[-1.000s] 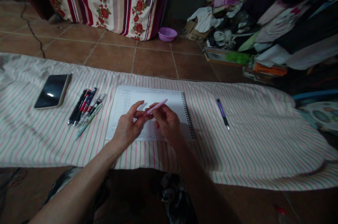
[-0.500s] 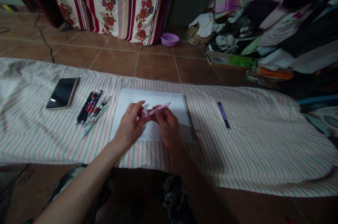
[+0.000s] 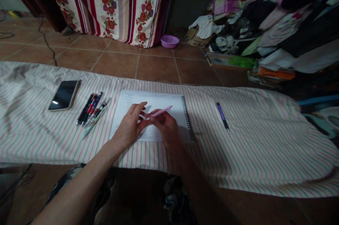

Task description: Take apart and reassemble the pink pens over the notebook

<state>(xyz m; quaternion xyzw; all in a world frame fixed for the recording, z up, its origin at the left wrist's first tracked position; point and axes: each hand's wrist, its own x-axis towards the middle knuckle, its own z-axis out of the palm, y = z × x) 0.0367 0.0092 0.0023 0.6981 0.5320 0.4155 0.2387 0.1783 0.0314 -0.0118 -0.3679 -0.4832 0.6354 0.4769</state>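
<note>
Two-handed, steadied the pink pen (image 3: pixel 162 111) over the spiral-bound notebook (image 3: pixel 174 100), pinched it in the grip of the right hand (image 3: pixel 166 126) with the grip of the left hand (image 3: pixel 130 123) too hidden to tell, and probably risked a drop through any slackened pinch.

Your bare forearms (image 3: pixel 90 177) and patterned clothes (image 3: pixel 173 198)
Below the striped cloth (image 3: pixel 254 147), your clothes show dark and white blotches.
</note>
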